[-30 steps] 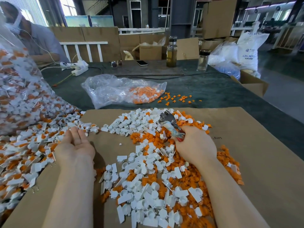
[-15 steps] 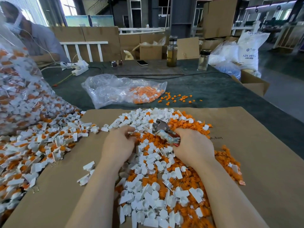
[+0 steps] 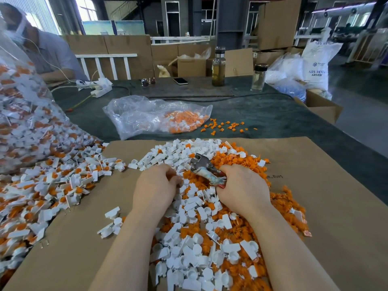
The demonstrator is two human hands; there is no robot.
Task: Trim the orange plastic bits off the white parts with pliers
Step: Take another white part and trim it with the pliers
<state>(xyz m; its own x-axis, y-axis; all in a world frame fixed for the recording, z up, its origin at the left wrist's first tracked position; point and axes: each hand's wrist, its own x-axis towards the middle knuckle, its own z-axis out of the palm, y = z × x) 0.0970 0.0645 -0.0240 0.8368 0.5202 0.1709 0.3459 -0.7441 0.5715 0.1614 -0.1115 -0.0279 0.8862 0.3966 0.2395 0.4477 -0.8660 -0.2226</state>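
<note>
Orange bits and white parts (image 3: 197, 244) heap on cardboard (image 3: 315, 185) as my right hand (image 3: 243, 190) grips the pliers (image 3: 204, 168); left hand (image 3: 156, 186) curls, seemingly pinching a part I cannot see. Best seat the cutter flush before squeezing.

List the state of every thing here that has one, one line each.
pliers: gripped by right hand, head raised above the pile
right hand: curled round the pliers' handles
left hand: fingers curled, in the white parts
plastic bag: lying flat, mouth open
tall bottle: upright, capped
short jar: upright, capped
</note>
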